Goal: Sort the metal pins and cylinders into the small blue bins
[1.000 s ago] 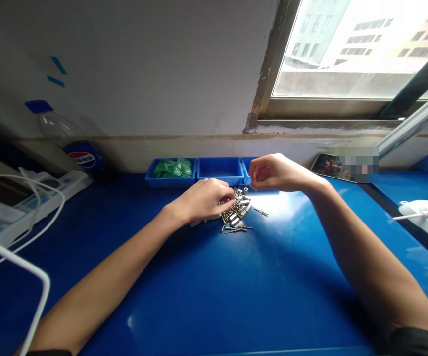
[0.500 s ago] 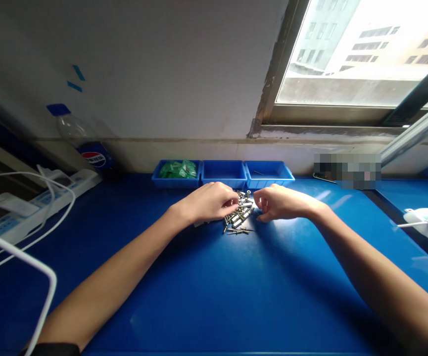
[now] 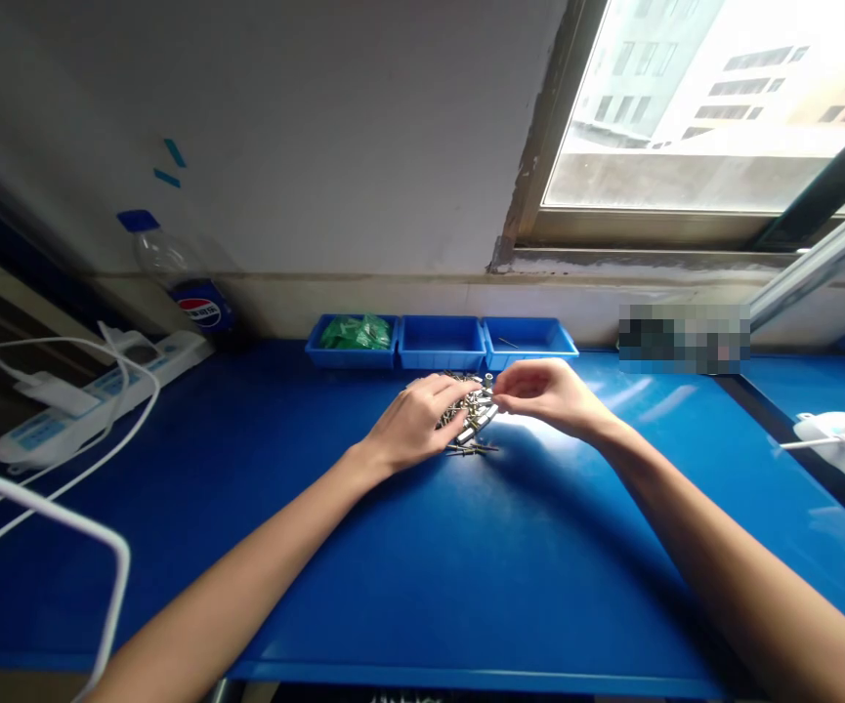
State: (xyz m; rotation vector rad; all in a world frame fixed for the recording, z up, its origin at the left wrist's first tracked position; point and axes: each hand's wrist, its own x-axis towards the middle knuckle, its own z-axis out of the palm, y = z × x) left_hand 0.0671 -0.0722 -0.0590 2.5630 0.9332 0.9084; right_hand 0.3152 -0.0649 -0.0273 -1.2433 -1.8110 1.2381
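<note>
"What did the head view show?"

"A pile of small metal pieces (image 3: 475, 422) lay on the table (image 3: 422, 557), just near of the blue bins (image 3: 443, 359). The left hand (image 3: 416, 418) curved over its left side, thumb and fingers parted. The right hand (image 3: 548, 393) bunched its fingertips at the right edge; whether they gripped anything, I couldn't tell."

"The risk?"

"Crossed, tangled pieces could have snagged and scattered, I'd judge, if one was tugged."
</note>
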